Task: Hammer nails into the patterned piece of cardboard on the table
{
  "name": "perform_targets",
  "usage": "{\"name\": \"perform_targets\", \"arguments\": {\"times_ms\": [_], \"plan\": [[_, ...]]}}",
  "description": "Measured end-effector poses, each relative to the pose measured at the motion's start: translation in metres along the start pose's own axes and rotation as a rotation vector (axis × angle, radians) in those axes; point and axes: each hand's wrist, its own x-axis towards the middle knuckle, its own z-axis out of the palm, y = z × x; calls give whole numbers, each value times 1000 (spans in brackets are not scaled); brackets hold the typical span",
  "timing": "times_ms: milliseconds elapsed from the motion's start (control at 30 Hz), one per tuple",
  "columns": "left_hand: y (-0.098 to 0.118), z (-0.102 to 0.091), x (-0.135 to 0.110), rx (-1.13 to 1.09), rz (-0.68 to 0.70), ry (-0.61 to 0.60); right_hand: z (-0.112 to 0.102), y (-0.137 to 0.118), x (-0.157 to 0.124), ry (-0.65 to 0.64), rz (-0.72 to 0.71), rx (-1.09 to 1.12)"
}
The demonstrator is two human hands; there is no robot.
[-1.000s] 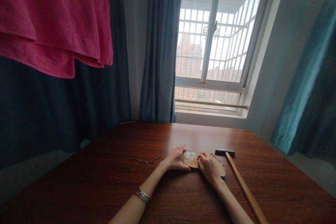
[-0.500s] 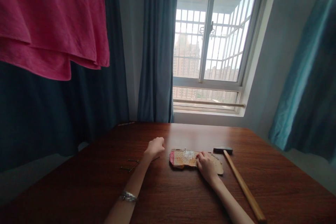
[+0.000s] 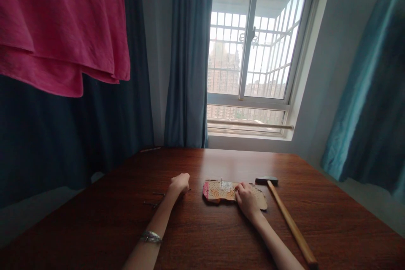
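A small flat wooden piece (image 3: pixel 221 192) with a dotted, pink-edged face lies on the brown table (image 3: pixel 202 228). A thin nail (image 3: pixel 222 182) stands upright in it. My right hand (image 3: pixel 246 199) rests on the piece's right part, fingers curled and pressing it down. My left hand (image 3: pixel 179 184) is curled over several loose nails (image 3: pixel 154 201) lying to the left of the piece; whether it holds one is hidden. A hammer (image 3: pixel 286 216) with a dark head and long wooden handle lies just right of the piece.
A pink cloth (image 3: pixel 60 29) hangs at the upper left. Blue curtains (image 3: pixel 188 59) flank a barred window (image 3: pixel 253 50) behind the table. The table's far edge runs below the sill.
My left hand has left the wooden piece and moved left to the loose nails, closing as it went. My right hand has stayed on the piece. The nail now shows standing free.
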Motion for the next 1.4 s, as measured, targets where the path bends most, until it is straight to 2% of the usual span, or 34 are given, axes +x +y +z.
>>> {"name": "perform_targets", "arguments": {"times_ms": [233, 400, 467, 567, 667, 767, 900, 1067, 1400], "plan": [[-4, 9, 8, -14, 45, 58, -2, -1, 0, 8, -1, 20], [-2, 9, 12, -74, 75, 146, -4, -3, 0, 30, -7, 32], [-1, 7, 13, -187, 144, 128, -5, -3, 1, 38, -16, 40], [5, 2, 13, -435, 340, 86, -9, -5, 2, 57, -31, 58], [16, -1, 11, -645, 507, 150, -15, -9, 1, 83, -39, 83], [33, 4, 9, -774, 578, 237, -22, -16, -1, 109, -39, 117], [61, 19, 1, -832, 612, 300, -30, -26, -5, 119, -47, 180], [88, 32, -14, -879, 665, 291, -34, -34, -7, 115, -95, 286], [104, 45, -25, -943, 652, 298, -28, -41, -8, 134, -135, 446]]}}
